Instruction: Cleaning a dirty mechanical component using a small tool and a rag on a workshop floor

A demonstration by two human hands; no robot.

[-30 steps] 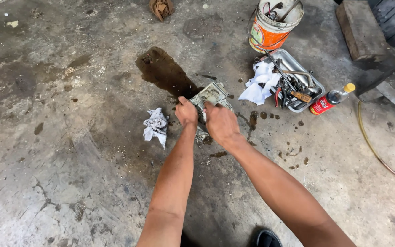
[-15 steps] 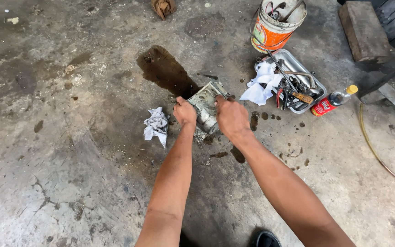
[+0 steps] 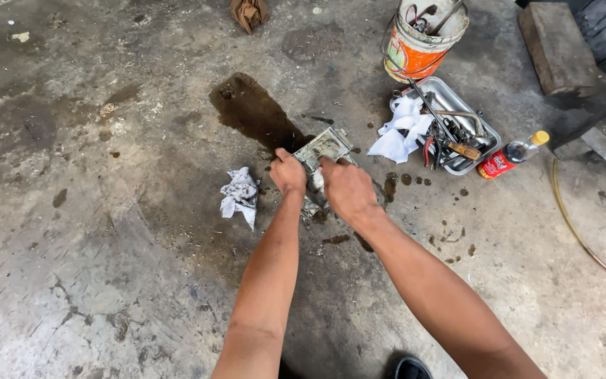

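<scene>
A grimy grey metal engine part [image 3: 322, 149] lies on the stained concrete floor beside a dark oil puddle [image 3: 254, 112]. My left hand [image 3: 287, 173] grips its near left side. My right hand [image 3: 345, 189] is closed over its near right end. The lower half of the part is hidden under my hands. A crumpled dirty white rag [image 3: 240, 196] lies just left of my left hand.
A metal tray [image 3: 477, 163] with tools and a white cloth [image 3: 400, 133] sits to the right. Behind it stands an orange and white bucket [image 3: 419, 49]. A small red bottle [image 3: 510, 156], a wooden block [image 3: 555, 49] and a thin hose [image 3: 576, 231] lie at the right.
Both hands have shifted slightly on the metal part, the right hand sliding a little up and right. The part stays in place on the floor.
</scene>
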